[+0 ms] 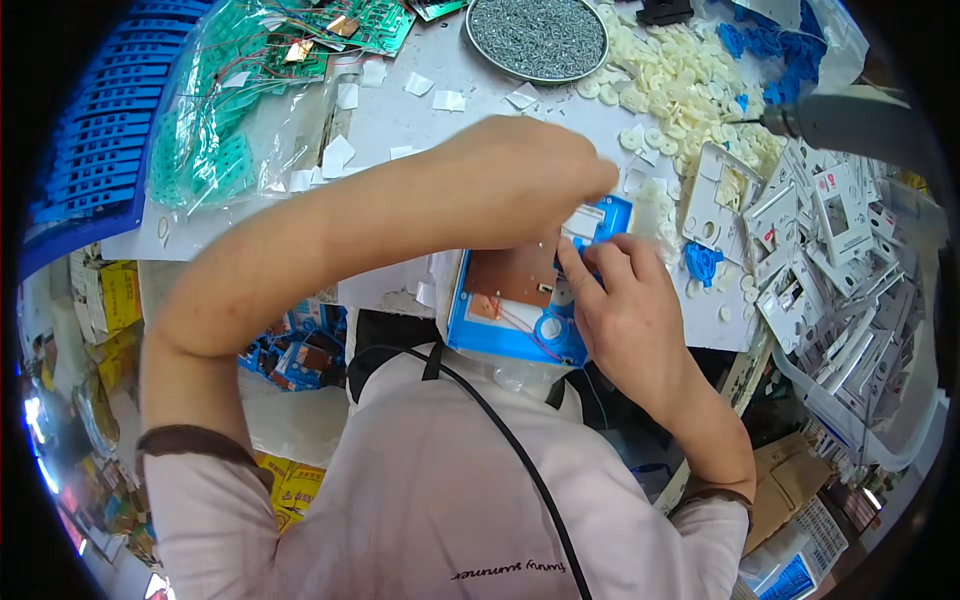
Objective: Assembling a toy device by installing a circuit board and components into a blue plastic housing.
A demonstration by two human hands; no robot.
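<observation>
Under my right hand (625,300), fingers pinched on its upper edge, lies the blue casing (520,305); my left hand (520,180) crosses just above, its grip hidden.

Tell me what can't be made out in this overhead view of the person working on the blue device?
- Head view: the left hand covers the upper part of the blue device.
- The right hand hides the device's right edge; whether its fingertips pinch anything is unclear.
- The tool at upper right is blurred and runs off the picture's rim.
- The small parts in the round tray are too small to identify.
</observation>
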